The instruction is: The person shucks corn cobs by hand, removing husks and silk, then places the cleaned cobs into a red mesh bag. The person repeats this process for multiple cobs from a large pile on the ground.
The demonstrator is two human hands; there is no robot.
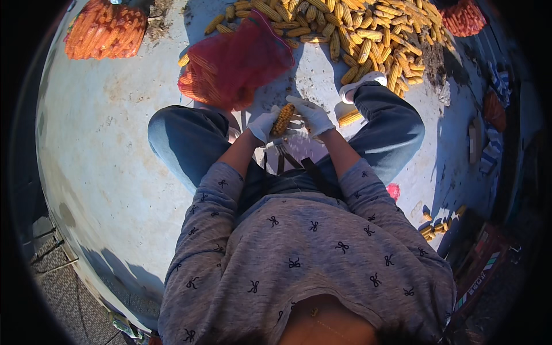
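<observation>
My left hand (pixel 264 125), in a white glove, is closed around a short yellow-brown corn cob (pixel 283 120) between my knees. Close by on the cob's other side is my right hand (pixel 312 115), also gloved in white, its fingers reaching over the cob's upper end; whether they grip it or something else I cannot tell. A red mesh sack (pixel 235 64) with corn cobs in its lower part lies just beyond my left hand. One loose yellow cob (pixel 349 117) rests on the ground beside my right foot.
A large heap of corn cobs (pixel 366 36) spreads across the concrete floor (pixel 108 142) ahead. Filled mesh sacks stand at far left (pixel 105 30) and far right (pixel 464 18). Several small cobs (pixel 435 228) lie behind on the right, near a dark red object (pixel 481 263) bearing writing.
</observation>
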